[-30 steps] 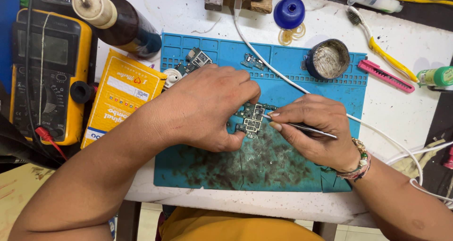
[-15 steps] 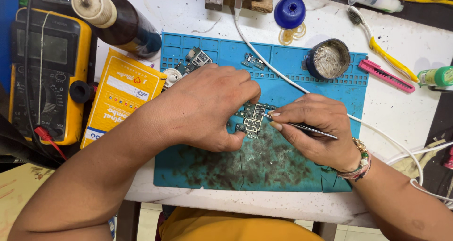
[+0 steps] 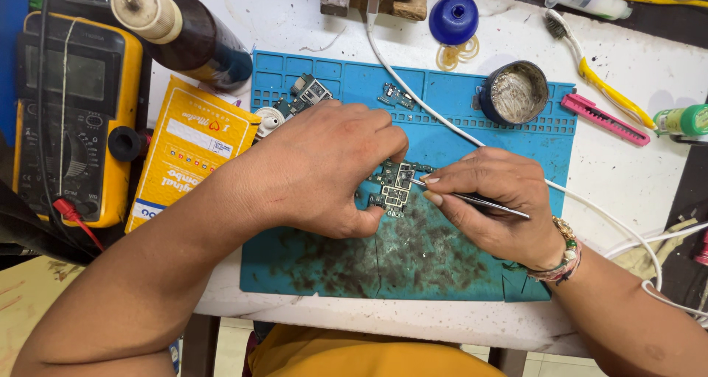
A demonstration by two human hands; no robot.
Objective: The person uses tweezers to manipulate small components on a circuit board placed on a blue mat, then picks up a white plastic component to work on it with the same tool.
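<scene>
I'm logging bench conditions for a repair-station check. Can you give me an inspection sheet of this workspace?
Surface: blue work mat, darkly stained, on a white table.
Job's things: small circuit board; tweezers.
Clutter: yellow multimeter, yellow box, round tin, pink knife, brown bottle.
Grippers: left hand pins the board; right hand holds the tweezers.
Cables: white cable crosses the mat.
Surroundings: nothing seen.

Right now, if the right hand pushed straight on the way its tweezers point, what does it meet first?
The right hand aims its tweezers leftward, tip already at the small circuit board. That board comes first; just beyond it are the left hand fingers pinning it. Whether the tip already touches is unclear.
</scene>
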